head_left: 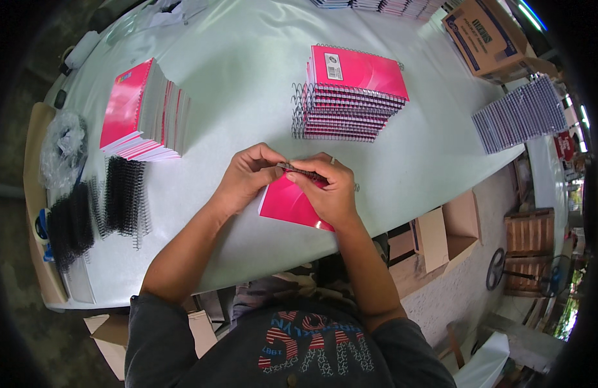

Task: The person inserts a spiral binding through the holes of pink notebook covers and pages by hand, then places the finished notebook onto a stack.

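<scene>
A pink-covered notebook point(287, 205) lies at the table's near edge in front of me, its far edge between my hands. A dark spiral binding coil point(303, 172) runs along that far edge, partly covered by my fingers. My left hand point(248, 178) pinches the coil's left end at the notebook's corner, thumb and forefinger closed. With thumb and fingers, my right hand point(330, 187) grips the coil and the notebook's edge farther right. The coil's right end sticks out beyond my right hand. How far it is threaded through the holes is hidden.
A stack of coil-bound pink notebooks point(360, 74) stands ahead. To the left are a pile of pink-covered books point(127, 107) without coils and bundles of black coils point(124, 194). Another notebook stack point(520, 116) and a cardboard box point(483, 39) stand at the right.
</scene>
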